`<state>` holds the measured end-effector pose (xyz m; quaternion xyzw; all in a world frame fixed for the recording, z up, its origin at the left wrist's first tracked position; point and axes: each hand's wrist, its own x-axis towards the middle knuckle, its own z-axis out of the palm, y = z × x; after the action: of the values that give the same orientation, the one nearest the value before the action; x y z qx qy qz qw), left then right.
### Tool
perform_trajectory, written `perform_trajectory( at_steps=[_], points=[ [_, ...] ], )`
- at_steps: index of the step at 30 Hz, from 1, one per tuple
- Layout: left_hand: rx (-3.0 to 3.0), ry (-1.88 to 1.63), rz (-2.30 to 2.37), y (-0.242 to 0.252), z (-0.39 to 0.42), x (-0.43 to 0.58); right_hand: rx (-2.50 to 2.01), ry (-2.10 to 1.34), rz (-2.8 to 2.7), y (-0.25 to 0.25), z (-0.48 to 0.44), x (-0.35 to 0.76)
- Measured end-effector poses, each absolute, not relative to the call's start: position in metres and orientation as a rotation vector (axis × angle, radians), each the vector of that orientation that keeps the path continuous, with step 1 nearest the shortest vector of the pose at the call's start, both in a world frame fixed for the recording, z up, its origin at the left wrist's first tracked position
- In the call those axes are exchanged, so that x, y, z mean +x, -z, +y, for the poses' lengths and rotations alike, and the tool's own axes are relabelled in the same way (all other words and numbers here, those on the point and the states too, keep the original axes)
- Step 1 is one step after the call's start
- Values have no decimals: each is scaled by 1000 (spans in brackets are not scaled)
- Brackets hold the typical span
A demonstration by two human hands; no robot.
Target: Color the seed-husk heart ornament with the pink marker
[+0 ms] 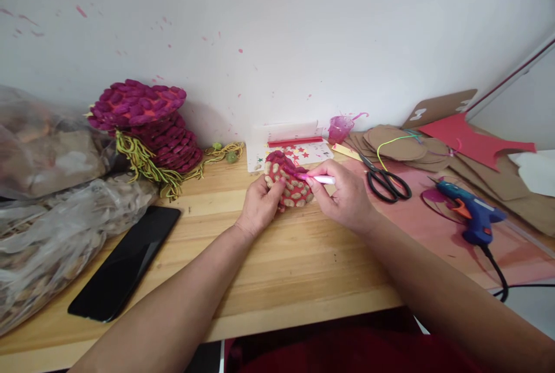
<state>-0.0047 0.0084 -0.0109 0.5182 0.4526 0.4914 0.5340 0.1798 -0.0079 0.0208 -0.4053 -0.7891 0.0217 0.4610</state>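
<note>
My left hand (pixel 261 202) grips the left edge of a round red disc (pixel 289 204), its thumb lying on the face. Beige peanut-like shells cover the disc, and those along its upper edge are coloured magenta. In my right hand (pixel 347 196) a white-handled brush (pixel 323 179) is pinched, its magenta tip touching the shells near the top. Behind the disc lies a white sheet (pixel 255 159) with small red and gold stars and a red strip. A clear cup (pixel 340 128) stained with magenta paint stands against the wall.
At left are a stack of magenta shell-covered pieces (pixel 139 104) with yellow-green yarn, bulging plastic bags (pixel 65 246) and a black phone (pixel 125 263). To the right lie black-handled scissors (pixel 388 184), a blue glue gun (pixel 477 220) with its cord, cardboard pieces (pixel 394 141) and red paper (pixel 472 139).
</note>
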Motion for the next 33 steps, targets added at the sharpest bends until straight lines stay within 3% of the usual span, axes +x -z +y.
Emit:
perform_trajectory(
  at_steps=[19,33],
  points=[
    [1376,-1138,1099,14,7,-7,-998,-204,-1754,-25,-7,181],
    [1589,-1193,1109,15,5,-8,-945,-81,-1802,-27,-12,178]
  ],
)
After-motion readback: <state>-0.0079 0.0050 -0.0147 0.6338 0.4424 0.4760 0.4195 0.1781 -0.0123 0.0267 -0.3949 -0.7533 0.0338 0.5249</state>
